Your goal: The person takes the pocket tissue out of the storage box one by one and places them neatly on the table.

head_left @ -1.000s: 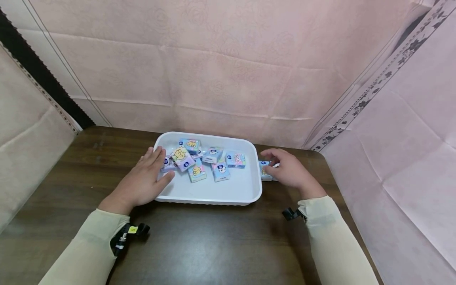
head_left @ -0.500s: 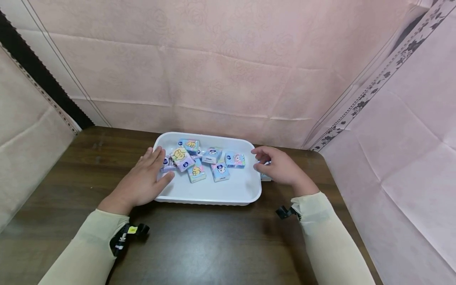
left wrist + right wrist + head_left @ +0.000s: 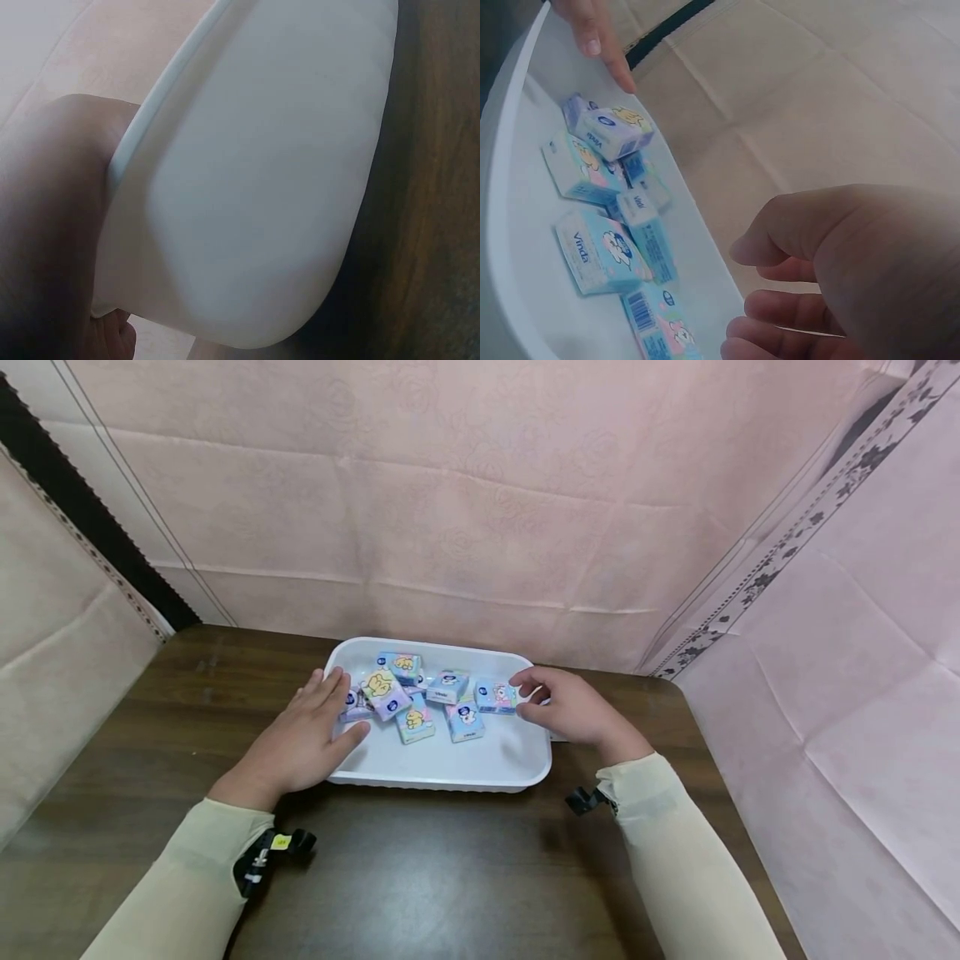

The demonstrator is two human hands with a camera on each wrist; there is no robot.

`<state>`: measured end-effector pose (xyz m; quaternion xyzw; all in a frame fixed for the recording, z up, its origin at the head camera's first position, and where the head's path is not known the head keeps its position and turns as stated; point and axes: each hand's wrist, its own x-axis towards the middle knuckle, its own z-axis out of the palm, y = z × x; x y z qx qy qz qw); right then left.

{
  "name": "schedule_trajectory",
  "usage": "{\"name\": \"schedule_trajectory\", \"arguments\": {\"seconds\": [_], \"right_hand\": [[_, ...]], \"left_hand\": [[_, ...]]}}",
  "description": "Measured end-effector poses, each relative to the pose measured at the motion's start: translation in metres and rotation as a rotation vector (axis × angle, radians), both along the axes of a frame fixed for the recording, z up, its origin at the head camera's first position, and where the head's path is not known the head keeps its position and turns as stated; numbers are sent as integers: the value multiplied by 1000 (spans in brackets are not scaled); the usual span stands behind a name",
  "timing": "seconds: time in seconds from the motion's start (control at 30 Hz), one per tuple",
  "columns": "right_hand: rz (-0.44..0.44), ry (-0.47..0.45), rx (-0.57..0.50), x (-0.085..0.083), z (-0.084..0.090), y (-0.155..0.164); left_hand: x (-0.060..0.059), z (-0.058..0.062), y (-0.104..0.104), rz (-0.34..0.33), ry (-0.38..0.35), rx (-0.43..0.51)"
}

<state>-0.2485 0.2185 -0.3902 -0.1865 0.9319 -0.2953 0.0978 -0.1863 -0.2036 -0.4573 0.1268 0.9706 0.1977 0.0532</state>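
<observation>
A white plastic tray [image 3: 487,764] holds several small Vinda tissue packs, printed in blue and purple with cartoon animals. A purple pack [image 3: 385,695] lies on top at the left of the pile. My left hand [image 3: 296,743] rests on the tray's left rim, fingers straight and thumb over the inside. Above the tray's right end is my right hand [image 3: 566,706], its fingers loosely bent with nothing between them. Nearest to it lies a blue pack [image 3: 496,697]. In the right wrist view, thumb and fingers stand apart beside the packs.
A pale sliver of a pack [image 3: 558,737] shows outside the tray's right end, mostly hidden by the right hand. The tray stands on a dark wooden table [image 3: 420,868]. Pink cloth [image 3: 480,527] hangs behind and at both sides.
My right hand has moved left, from the pack outside the tray to above the tray's right end. The left hand and the packs in the tray stay in place.
</observation>
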Motion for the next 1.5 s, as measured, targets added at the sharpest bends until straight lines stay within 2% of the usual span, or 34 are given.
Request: {"name": "schedule_trajectory", "arguments": {"seconds": [0.23,0.57,0.87,1.27,1.5], "right_hand": [[42,-26,25,-9,-5,-13],[42,-88,81,-19,-17,-26],[60,-75,104,-25,-28,-37],[87,-73,148,-29,-33,-47],[60,-123,167,-33,-34,-54]], "left_hand": [[0,0,-1,-3,2,-1],[-1,0,-1,-8,2,0],[-1,0,0,-6,0,-3],[-1,-1,0,-10,2,3],[-2,-2,-1,-9,2,-1]]}}
